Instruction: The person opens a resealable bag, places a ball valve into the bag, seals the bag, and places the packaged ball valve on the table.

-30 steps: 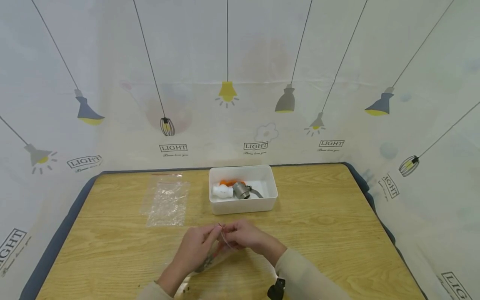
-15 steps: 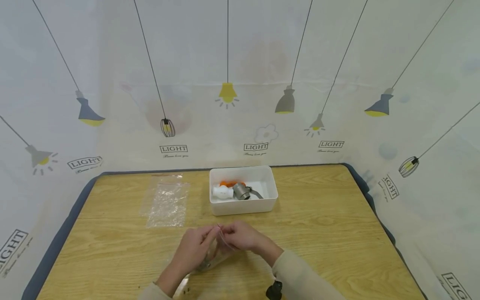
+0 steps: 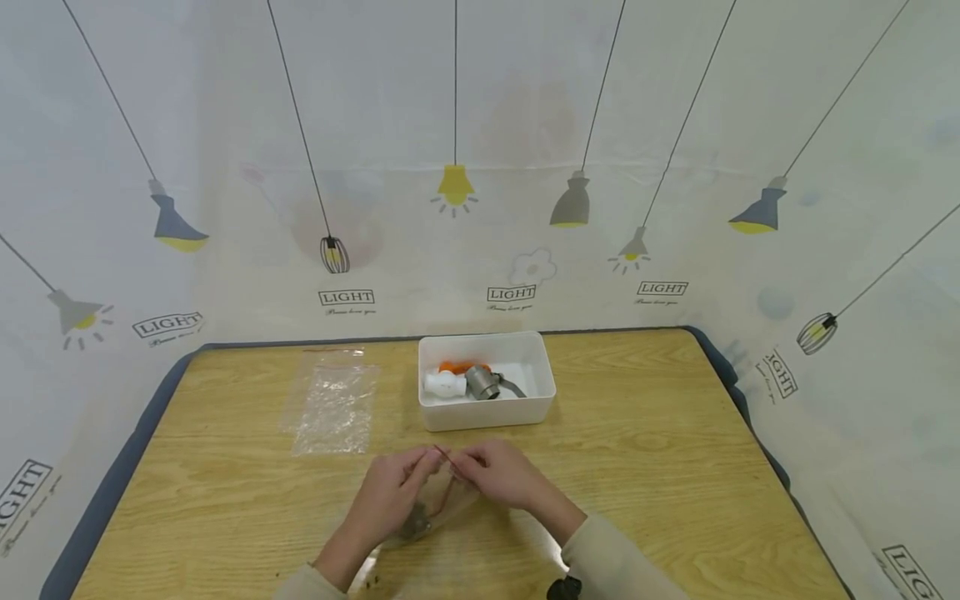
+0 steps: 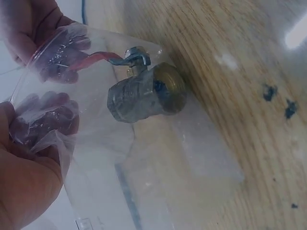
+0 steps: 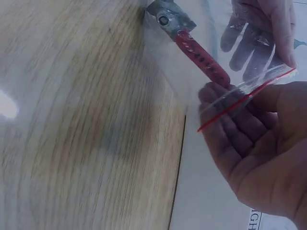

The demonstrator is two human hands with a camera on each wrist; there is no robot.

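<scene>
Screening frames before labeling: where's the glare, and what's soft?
Head: small glare patches low on the table. Left wrist: white glare top right, hazy overall, the clear bag veiling the valve. Right wrist: glare at the left edge; marks on the red handle too soft to read.

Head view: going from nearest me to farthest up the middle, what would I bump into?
Metal valve in a clear bag → white box → wall with lamp pictures.
</scene>
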